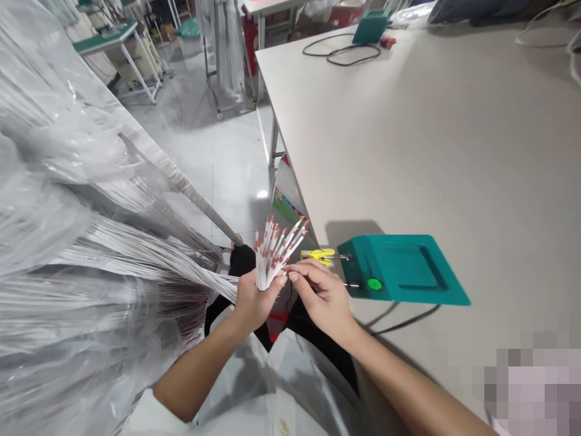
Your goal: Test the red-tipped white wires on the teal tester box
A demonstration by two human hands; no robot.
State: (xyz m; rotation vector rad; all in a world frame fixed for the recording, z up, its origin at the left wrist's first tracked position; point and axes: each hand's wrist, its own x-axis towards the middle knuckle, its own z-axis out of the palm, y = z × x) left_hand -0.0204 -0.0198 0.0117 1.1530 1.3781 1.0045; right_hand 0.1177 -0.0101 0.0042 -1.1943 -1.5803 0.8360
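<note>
A bundle of white wires [267, 269] with copper-red ends fanned upward is wrapped in my left hand [253, 303]. The wires run back to the left toward a larger hanging mass. Thumb and forefinger of my right hand [321, 295] are pinched together beside the bundle, near my left thumb; what lies between them is too small to make out. Just right of my hands, at the table's edge, sits a teal device [403, 269] with a round green button [374, 284]. A yellow clip [318, 255] is attached to a metal post on its left side.
Many white wires under clear plastic [54, 242] hang from a rack rail [181, 181] on my left. A large pale table [431, 157] extends to the right. Farther back on it are another teal device [372, 27] and a looped black cable [340, 51]. A blurred patch covers the lower right corner.
</note>
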